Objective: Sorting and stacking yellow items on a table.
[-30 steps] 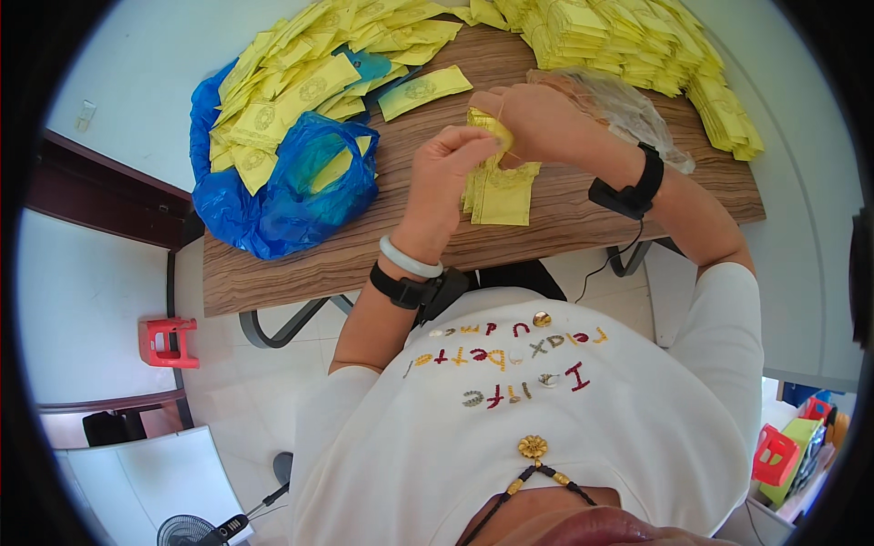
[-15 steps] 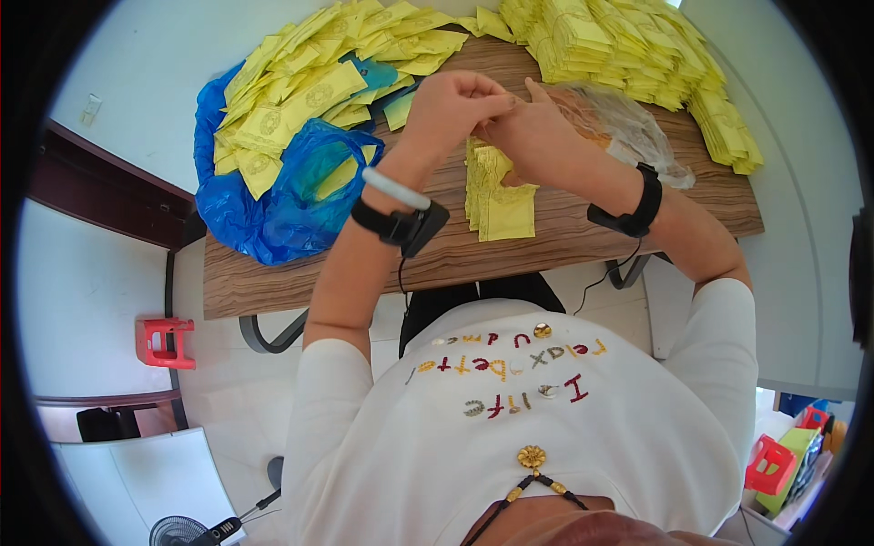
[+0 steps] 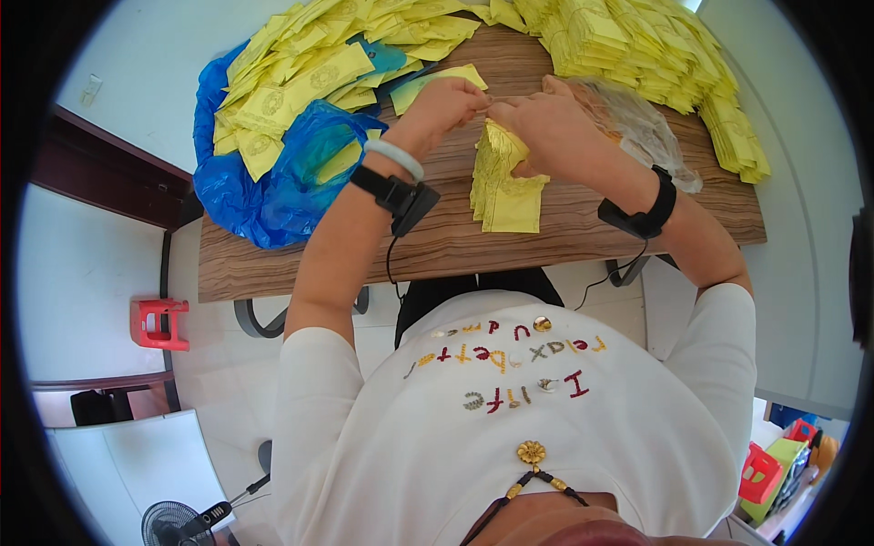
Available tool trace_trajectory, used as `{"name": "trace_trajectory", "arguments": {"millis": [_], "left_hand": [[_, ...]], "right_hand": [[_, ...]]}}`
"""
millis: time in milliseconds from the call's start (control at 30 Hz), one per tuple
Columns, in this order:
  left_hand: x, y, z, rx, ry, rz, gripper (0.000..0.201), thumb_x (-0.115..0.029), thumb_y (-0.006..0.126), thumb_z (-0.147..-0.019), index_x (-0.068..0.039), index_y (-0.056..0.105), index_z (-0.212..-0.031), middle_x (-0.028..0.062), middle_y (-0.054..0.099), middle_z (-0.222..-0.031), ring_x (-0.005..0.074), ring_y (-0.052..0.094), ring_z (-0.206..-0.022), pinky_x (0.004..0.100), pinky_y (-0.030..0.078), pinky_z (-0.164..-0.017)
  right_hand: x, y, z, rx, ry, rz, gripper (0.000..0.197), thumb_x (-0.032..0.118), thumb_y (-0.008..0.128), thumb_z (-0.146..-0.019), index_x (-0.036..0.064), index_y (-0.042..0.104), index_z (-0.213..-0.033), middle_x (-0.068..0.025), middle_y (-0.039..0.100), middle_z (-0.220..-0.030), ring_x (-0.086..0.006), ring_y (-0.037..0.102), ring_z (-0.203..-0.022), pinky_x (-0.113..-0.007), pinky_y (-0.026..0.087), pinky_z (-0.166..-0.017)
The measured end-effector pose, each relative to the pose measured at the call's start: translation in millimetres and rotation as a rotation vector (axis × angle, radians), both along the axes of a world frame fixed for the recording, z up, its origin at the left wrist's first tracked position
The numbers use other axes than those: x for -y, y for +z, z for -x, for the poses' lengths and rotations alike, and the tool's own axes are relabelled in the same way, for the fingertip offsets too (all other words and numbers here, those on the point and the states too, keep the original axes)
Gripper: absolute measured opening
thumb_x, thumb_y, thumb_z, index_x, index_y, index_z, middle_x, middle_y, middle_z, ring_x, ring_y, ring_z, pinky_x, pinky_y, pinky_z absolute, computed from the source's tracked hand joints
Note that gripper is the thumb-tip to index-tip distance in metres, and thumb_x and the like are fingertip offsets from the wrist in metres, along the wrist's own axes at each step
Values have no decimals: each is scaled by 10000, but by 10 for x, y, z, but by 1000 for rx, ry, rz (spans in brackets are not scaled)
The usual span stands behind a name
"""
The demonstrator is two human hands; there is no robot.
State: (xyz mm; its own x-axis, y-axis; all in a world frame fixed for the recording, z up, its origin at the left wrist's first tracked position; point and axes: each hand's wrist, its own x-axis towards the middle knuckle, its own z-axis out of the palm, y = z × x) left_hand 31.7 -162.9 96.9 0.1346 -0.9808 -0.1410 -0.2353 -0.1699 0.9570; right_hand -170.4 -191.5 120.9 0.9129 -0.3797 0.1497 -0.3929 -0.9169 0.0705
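A bundle of yellow paper packets (image 3: 506,193) stands out below my right hand (image 3: 557,132), whose fingers are closed round its upper part. The thumb presses against the bundle's right side. To the left, my left hand (image 3: 446,109) has its fingertips pinched together, a short gap from the right hand's fingers. Whatever lies in that pinch is too small to make out. A single yellow packet (image 3: 452,82) lies on the table just behind my left hand. Right beside my right hand rests a clear plastic bag (image 3: 642,127) with thin brownish bands in it.
Loose yellow packets (image 3: 300,86) heap over a blue plastic bag (image 3: 241,205) at the left of the wood-grain table (image 3: 410,259). Tied yellow bundles (image 3: 628,45) are stacked at the far right. A red stool (image 3: 159,324) and a fan (image 3: 173,525) stand on the left.
My left hand has drawn away to the left from the right hand, where their fingertips met before. More of the loose packet behind it shows. The right hand still grips the bundle.
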Motion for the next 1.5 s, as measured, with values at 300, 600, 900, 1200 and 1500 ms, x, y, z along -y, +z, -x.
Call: {"name": "trace_trajectory", "arguments": {"millis": [300,600,900,1200,1500], "left_hand": [[-784,-464,168,-667,51,-125,59,-123,668,-911,-88,621,-915,-32,554,-683,47,437,-528,194,303,-454],[-659,-670,40,-625,164,-144,47,-123,642,-922,-87,618,-904,-13,581,-693,54,437,-497,194,284,-422],[19,-205,76,-125,-3,-97,118,-164,657,-883,-82,663,-799,-10,591,-684,59,454,-537,212,336,-474],[684,-116,58,-58,-336,-236,112,-195,665,-864,-104,716,-903,-63,624,-772,37,525,-667,197,404,-610],[1179,-272,190,60,-607,-236,103,-218,675,-839,-135,659,-779,-38,610,-728,55,494,-607,221,364,-523]], "right_hand": [[79,19,23,26,-16,-86,677,267,885,-597,103,597,-1188,-106,672,-996,-309,648,-1002,-497,366,-1067],[17,-27,35,37,13,9,664,263,873,-611,136,598,-1201,-87,673,-1006,-289,648,-996,-499,328,-1100],[-32,-101,54,74,131,97,662,208,879,-614,153,565,-1195,-30,649,-1059,-257,634,-1039,-558,329,-1081],[-94,17,30,25,273,90,661,159,880,-558,148,567,-1140,-23,628,-1045,-219,604,-1062,-466,345,-1023],[-121,24,-13,-39,350,110,648,150,872,-567,147,571,-1141,-34,605,-1010,-262,596,-1040,-393,420,-962]]}}
